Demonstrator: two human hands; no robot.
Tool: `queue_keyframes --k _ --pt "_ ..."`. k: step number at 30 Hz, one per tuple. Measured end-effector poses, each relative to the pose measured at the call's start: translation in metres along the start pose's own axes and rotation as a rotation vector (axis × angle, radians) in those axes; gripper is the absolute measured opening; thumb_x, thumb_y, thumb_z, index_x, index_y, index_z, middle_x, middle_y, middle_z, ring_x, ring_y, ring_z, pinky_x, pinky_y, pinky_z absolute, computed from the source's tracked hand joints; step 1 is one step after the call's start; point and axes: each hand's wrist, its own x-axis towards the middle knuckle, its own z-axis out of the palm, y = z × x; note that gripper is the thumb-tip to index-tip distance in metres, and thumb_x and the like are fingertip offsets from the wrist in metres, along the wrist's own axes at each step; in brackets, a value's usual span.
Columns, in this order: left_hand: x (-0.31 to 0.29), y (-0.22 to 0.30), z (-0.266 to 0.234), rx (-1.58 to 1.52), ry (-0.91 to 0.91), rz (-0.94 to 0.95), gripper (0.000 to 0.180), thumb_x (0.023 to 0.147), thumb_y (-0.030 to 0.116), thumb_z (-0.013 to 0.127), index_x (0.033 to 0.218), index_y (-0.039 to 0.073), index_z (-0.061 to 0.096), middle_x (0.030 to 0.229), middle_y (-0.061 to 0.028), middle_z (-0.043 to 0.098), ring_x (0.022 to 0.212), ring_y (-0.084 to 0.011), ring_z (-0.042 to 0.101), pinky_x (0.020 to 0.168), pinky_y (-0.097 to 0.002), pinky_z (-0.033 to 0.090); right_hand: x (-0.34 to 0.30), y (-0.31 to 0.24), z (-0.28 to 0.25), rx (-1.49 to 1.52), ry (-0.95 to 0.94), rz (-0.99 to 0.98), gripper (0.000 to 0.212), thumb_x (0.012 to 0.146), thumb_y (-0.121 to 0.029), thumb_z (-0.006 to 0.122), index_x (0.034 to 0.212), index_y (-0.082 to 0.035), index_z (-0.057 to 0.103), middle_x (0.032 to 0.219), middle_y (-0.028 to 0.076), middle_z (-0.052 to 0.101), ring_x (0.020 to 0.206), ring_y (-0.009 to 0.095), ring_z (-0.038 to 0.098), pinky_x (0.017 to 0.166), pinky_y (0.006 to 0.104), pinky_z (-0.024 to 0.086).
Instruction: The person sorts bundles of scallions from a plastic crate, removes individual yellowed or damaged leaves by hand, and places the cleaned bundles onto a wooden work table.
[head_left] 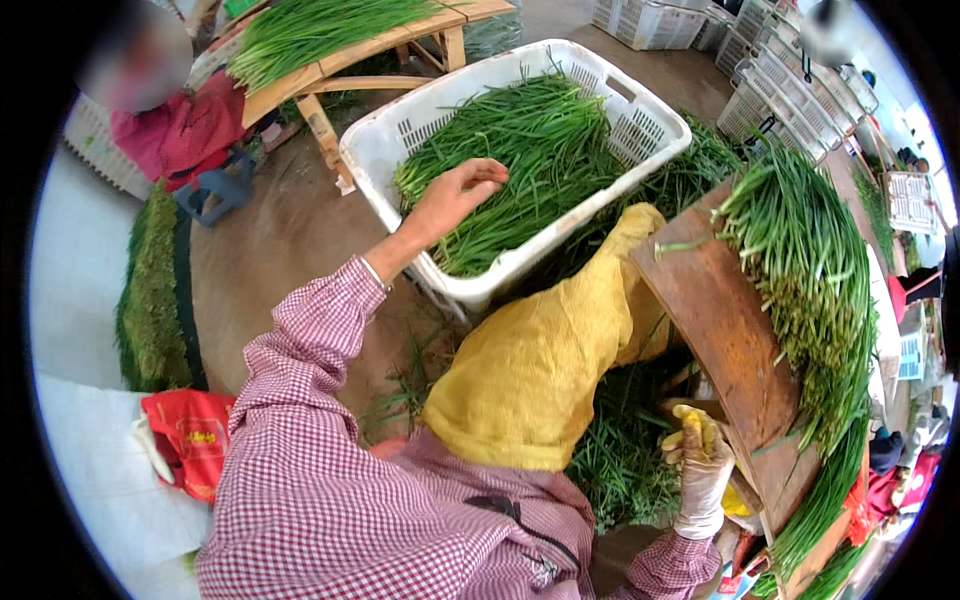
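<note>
My bare left hand [458,200] hangs over a white plastic crate [365,160], its fingers loosely bent with nothing visible between them. Garlic chives [530,140] lie in the crate just under that hand. At the lower right, my right hand [697,460] wears a pale glove with yellow fingers. It is curled beside the edge of a wooden board [715,290], and whatever its fingers may hold is hidden. A big pile of chives [800,260] covers the board's far side.
Yellow cloth [530,370] covers my lap. Loose greens [625,450] lie below the board. Another person [175,130] sits far left near a bench [350,55] with chives. Stacked white crates [790,90] stand back right; a red bag [190,440] lies to my left.
</note>
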Motion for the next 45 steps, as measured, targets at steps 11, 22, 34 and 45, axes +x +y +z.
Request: queue_keyframes --k 11,22,34,45 --pt "0.2 -0.129 0.054 0.607 0.165 -0.002 0.079 0.071 0.037 0.063 0.13 0.005 0.021 0.135 -0.0157 0.02 0.125 -0.0296 0.018 0.101 -0.0436 0.018 0.095 0.005 -0.006 -0.194 0.299 -0.059 0.032 0.088 -0.031 0.045 0.086 -0.003 0.06 0.05 0.001 0.051 0.038 0.003 0.035 0.037 0.0161 0.025" --pt "0.284 -0.218 0.091 1.03 0.119 -0.162 0.101 0.059 0.053 0.068 0.129 0.001 0.019 0.124 -0.0191 0.036 0.119 -0.0331 0.03 0.102 -0.0457 0.013 0.086 0.043 -0.017 -0.232 0.432 0.037 0.04 0.086 -0.037 0.044 0.079 -0.001 0.059 0.051 0.005 0.054 0.04 0.011 0.044 0.041 0.0219 0.035" --pt "0.299 -0.218 0.096 0.983 0.093 -0.308 0.094 0.061 0.042 0.072 0.129 0.003 0.021 0.108 -0.0187 0.048 0.1 -0.0326 0.044 0.085 -0.0438 0.033 0.096 0.007 0.001 -0.233 0.403 -0.038 0.041 0.091 -0.03 0.036 0.084 0.005 0.056 0.055 0.002 0.046 0.048 0.007 0.038 0.045 0.0168 0.026" --pt "0.27 -0.212 0.026 0.09 0.209 -0.344 0.084 0.067 0.04 0.068 0.125 -0.008 0.03 0.117 -0.0213 0.046 0.105 -0.0276 0.048 0.091 -0.0321 0.035 0.1 0.002 0.007 -0.193 0.463 0.022 0.041 0.09 -0.031 0.037 0.083 0.003 0.057 0.053 0.002 0.045 0.047 0.008 0.037 0.047 0.0207 0.03"
